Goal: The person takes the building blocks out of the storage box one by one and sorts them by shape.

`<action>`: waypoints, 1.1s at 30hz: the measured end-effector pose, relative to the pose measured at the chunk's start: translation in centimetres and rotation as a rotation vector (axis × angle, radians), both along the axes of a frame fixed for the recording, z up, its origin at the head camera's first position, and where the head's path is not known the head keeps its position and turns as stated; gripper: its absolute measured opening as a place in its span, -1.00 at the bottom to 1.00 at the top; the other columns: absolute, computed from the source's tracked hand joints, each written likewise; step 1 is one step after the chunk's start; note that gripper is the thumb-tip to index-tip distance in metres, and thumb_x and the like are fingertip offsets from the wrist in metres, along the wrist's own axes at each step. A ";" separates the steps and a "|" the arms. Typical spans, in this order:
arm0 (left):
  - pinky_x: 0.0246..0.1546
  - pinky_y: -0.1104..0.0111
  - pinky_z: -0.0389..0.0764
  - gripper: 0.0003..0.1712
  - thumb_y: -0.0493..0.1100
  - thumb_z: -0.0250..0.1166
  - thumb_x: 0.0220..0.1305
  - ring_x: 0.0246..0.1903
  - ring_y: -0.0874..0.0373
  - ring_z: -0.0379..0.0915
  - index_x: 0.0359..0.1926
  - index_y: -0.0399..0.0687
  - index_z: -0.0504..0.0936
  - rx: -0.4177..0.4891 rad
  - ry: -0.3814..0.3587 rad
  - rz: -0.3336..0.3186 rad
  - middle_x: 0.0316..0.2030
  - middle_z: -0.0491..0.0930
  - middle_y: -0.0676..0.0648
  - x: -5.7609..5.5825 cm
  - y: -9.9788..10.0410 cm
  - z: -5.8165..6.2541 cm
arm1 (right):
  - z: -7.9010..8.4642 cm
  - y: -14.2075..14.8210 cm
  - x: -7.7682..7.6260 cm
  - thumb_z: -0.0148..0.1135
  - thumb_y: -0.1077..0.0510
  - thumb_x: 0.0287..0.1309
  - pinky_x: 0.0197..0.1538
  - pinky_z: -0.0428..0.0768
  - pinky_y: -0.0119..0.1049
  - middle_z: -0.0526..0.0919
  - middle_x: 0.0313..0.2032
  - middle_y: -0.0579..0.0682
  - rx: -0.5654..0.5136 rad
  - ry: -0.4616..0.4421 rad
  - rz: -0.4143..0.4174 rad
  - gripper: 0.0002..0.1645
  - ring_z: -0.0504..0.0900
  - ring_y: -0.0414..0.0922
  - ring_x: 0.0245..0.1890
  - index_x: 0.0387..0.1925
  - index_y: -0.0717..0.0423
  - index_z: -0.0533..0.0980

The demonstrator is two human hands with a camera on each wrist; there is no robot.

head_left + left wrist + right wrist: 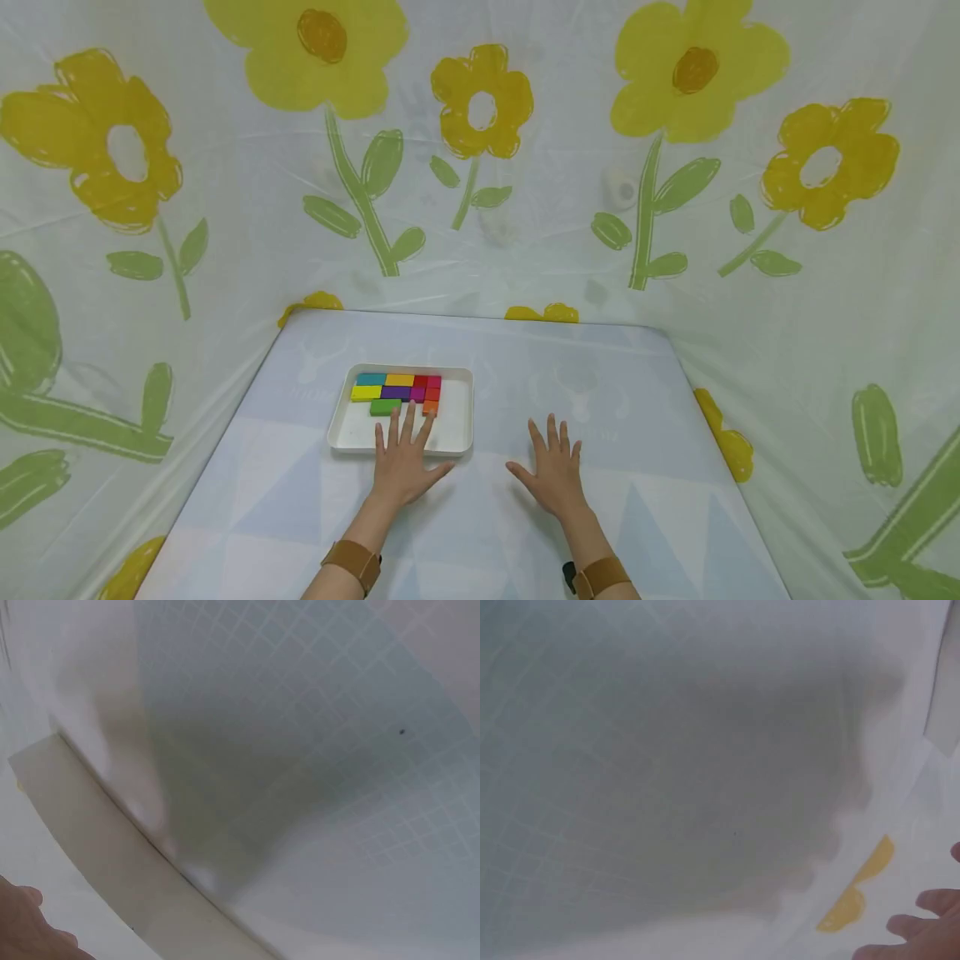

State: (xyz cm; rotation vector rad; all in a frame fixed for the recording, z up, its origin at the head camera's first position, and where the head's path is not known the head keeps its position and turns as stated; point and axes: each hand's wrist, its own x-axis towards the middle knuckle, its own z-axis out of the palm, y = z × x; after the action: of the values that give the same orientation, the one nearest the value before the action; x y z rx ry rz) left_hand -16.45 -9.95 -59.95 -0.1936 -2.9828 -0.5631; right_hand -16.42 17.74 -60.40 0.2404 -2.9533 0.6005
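Left hand [405, 467], right hand [555, 477] spread, empty; white rectangular tray [455, 412] near pale-blue counter [637, 392]'s left edge presumably corrals multicoloured rectangular blocks [396, 392].

So yeah, matching wide brown wrist straps [351, 563] [603, 575] just below the hands [403, 471] [557, 477], little black bits [569, 576] poking out beside them.

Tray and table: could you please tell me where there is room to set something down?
Bare: the table beyond the right hand, right of the tray; inside, the strip between blocks and right wall. Crowded: the tray's far left and middle, and near rim under the left hand.
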 end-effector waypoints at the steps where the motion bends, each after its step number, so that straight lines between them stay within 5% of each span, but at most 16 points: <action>1: 0.50 -0.37 -0.23 0.08 0.40 0.30 0.07 0.55 -0.32 -0.26 0.52 0.09 0.16 0.008 -0.004 0.003 0.58 -0.09 -0.23 -0.1 -0.1 -0.1 | 0.0 0.0 0.0 0.20 -0.41 0.15 0.39 0.03 0.59 0.02 0.54 0.30 0.002 0.002 0.001 0.03 -0.03 0.38 0.54 0.50 -0.03 0.16; 5: 0.54 -0.30 -0.17 0.02 0.29 0.26 0.20 0.56 -0.32 -0.24 0.53 -0.04 0.10 0.033 -0.016 0.042 0.58 -0.10 -0.26 -0.4 -0.9 0.0 | -0.1 -0.3 -0.1 0.21 -0.40 0.15 0.41 0.08 0.55 0.08 0.52 0.31 -0.010 0.013 0.016 0.01 0.02 0.38 0.53 0.48 0.01 0.20; 10: 0.54 -0.25 0.00 -0.08 0.06 0.21 0.34 0.53 -0.37 -0.14 0.50 -0.33 0.05 0.072 0.004 0.177 0.53 -0.03 -0.39 -1.2 -3.2 0.5 | -0.3 -0.7 -0.2 0.21 -0.31 0.22 0.49 0.19 0.36 0.21 0.48 0.30 -0.012 0.026 0.058 -0.07 0.14 0.30 0.51 0.43 0.13 0.26; 20: 0.54 -0.22 0.01 -0.26 -0.23 0.03 0.40 0.49 -0.47 -0.16 0.45 -0.53 0.00 0.375 -0.054 0.467 0.47 -0.03 -0.54 -2.7 -10.0 1.0 | -0.6 -1.6 -0.5 0.23 -0.01 0.31 0.20 0.66 0.00 0.56 0.20 0.22 -0.017 0.109 0.105 -0.40 0.55 0.14 0.23 0.25 0.24 0.44; 33: 0.47 -0.11 0.28 -0.43 -0.36 -0.28 0.47 0.45 -0.37 0.07 0.44 -0.49 0.08 0.630 -0.186 0.497 0.42 0.15 -0.51 -2.2 -11.7 -0.6 | -0.1 -4.2 -1.1 0.21 0.05 0.32 0.23 0.65 -0.03 0.60 0.16 0.18 -0.087 0.047 0.108 -0.49 0.57 0.11 0.20 0.21 0.22 0.49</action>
State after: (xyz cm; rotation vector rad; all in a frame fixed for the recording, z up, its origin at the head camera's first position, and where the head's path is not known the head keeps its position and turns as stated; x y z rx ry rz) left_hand -18.69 -21.68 -60.53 0.6513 -2.6682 -1.4359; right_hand -17.48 13.58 -60.46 0.4018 -2.8751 0.7239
